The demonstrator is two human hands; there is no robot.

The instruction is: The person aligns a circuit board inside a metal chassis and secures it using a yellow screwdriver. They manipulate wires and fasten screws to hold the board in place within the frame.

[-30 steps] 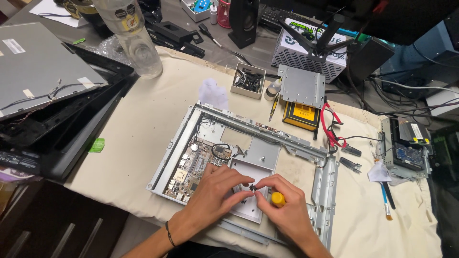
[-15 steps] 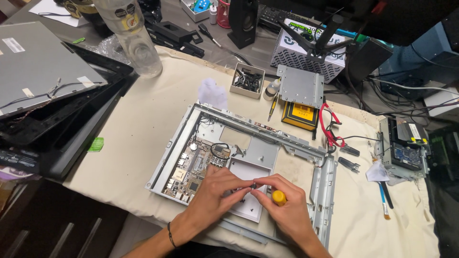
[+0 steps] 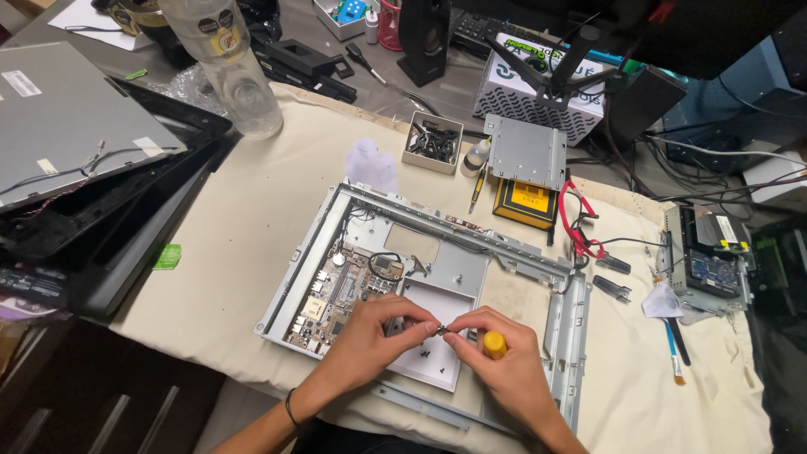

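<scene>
Barely shifted since the earlier frame: both hands hold over the near edge of the metal chassis point(image 3: 538, 261) on the cloth-covered table point(image 3: 244, 244). Left hand point(image 3: 370, 336) fingers pinched on a tiny screw-like part point(image 3: 440, 329), too small to identify; right hand point(image 3: 504, 361) wrapped round a yellow-handled screwdriver point(image 3: 494, 344), fingertips meeting the left's. Light, slippery, easily dropped; best gripped by fingertips. Chassis stiff, circuit board point(image 3: 332, 298) fragile.

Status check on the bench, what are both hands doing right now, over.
Left hand pinching a small metal part over the open metal chassis. Right hand meeting it, yellow-handled screwdriver in its grip. Circuit board just left, untouched.
</scene>
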